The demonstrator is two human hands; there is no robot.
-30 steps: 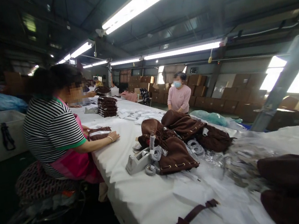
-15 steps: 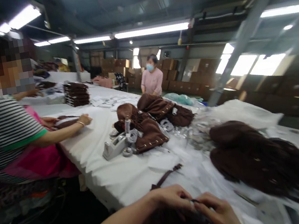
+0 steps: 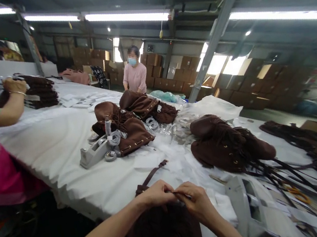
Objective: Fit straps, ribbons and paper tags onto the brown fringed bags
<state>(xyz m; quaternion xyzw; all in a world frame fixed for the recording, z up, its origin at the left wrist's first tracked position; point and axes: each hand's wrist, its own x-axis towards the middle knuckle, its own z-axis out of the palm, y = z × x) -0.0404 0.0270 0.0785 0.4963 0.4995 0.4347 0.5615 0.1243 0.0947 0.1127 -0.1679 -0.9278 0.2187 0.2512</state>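
My left hand (image 3: 155, 194) and my right hand (image 3: 196, 203) meet at the table's near edge, both pinched closed on a thin dark strap or cord at the top of a brown bag (image 3: 163, 236) in front of me. A loose brown strap (image 3: 150, 176) lies on the white cloth just beyond my left hand. A grey tape dispenser (image 3: 253, 210) stands right of my right hand.
The long white table (image 3: 58, 144) carries heaps of brown bags (image 3: 227, 145), another tape dispenser (image 3: 93, 154) and tape rolls. A co-worker in a striped top reaches toward a stack of brown pieces (image 3: 40, 90) at left. A masked person (image 3: 135, 75) stands at the far side; cartons line the back.
The camera has swung right and down. My hands have come into view, pinched together on the bag's strap. The co-worker's hand went from the table to the stack.
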